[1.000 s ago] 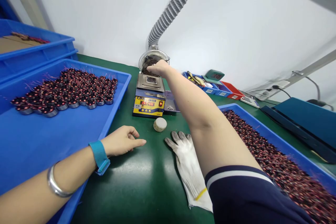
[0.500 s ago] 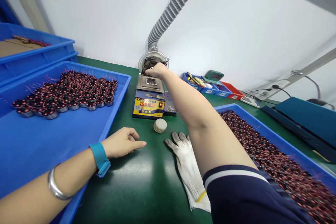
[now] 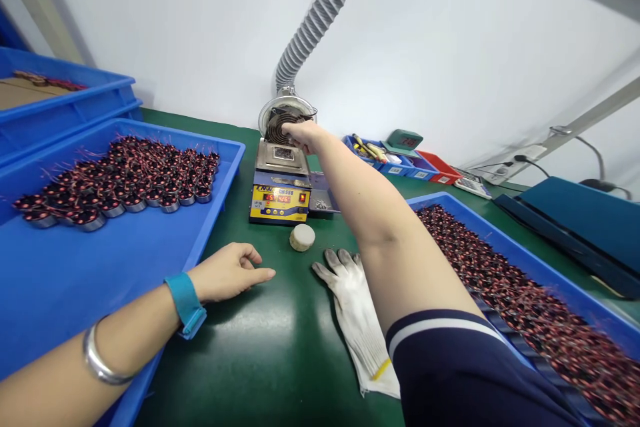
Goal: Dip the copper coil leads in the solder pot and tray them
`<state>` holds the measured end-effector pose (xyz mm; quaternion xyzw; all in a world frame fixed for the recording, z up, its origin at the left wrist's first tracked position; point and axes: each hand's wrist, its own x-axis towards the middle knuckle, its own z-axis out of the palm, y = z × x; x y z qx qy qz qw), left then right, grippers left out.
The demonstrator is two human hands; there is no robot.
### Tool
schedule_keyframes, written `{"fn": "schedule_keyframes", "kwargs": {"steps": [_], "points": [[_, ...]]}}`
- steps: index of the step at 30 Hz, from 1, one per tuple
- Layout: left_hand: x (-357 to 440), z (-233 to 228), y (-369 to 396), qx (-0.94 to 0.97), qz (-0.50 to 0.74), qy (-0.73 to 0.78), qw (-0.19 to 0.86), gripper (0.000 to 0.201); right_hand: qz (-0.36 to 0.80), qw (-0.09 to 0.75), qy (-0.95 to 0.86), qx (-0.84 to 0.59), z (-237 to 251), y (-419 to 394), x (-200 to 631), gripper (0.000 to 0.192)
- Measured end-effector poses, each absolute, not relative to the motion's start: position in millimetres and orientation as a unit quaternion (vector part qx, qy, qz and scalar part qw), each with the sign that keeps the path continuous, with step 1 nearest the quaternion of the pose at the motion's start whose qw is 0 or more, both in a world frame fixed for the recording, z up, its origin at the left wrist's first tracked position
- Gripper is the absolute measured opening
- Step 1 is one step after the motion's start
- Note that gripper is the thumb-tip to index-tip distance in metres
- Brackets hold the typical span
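Note:
My left hand (image 3: 230,272) rests low over the green bench, fingers apart and holding nothing, with a teal band and a silver bangle on the arm. My right hand (image 3: 303,135) reaches far forward above the solder pot (image 3: 281,190), in front of the round black fan guard (image 3: 281,127). Its fingers are curled together; what they hold, if anything, is hidden. The pot has a yellow front panel with red digits and a small square opening on top. A round whitish block (image 3: 302,238) sits before it. Beside that lies a white work glove (image 3: 355,310) with grey fingertips.
At left, a blue tray (image 3: 150,253) carries many small round wired parts. Another blue tray (image 3: 425,200) at right is filled with similar parts. Small bins (image 3: 420,170) with tools stand along the wall. A grey duct (image 3: 320,20) rises behind the pot.
My right hand has drawn slightly lower and nearer over the pot, and its fingers look more curled. My left hand has stayed nearly still. The whole view has shifted a little.

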<state>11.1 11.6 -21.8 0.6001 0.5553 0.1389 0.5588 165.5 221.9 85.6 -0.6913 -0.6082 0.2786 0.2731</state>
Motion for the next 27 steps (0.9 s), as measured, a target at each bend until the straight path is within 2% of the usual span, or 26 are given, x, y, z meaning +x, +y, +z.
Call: {"fn": "schedule_keyframes", "kwargs": {"steps": [8, 15, 22, 27], "points": [[11, -23, 11, 0.607, 0.146, 0.561, 0.543, 0.049, 0.329, 0.302, -0.574, -0.687, 77, 226, 172, 0.014], [11, -25, 12, 0.608, 0.151, 0.562, 0.539, 0.051, 0.329, 0.316, -0.571, -0.683, 90, 218, 173, 0.011], [10, -22, 13, 0.623, 0.13, 0.562, 0.529, 0.053, 0.371, 0.329, -0.584, -0.643, 113, 199, 184, 0.023], [12, -12, 9, 0.618, 0.147, 0.562, 0.53, 0.051, 0.382, 0.37, -0.608, -0.59, 114, 143, 223, 0.029]]}}
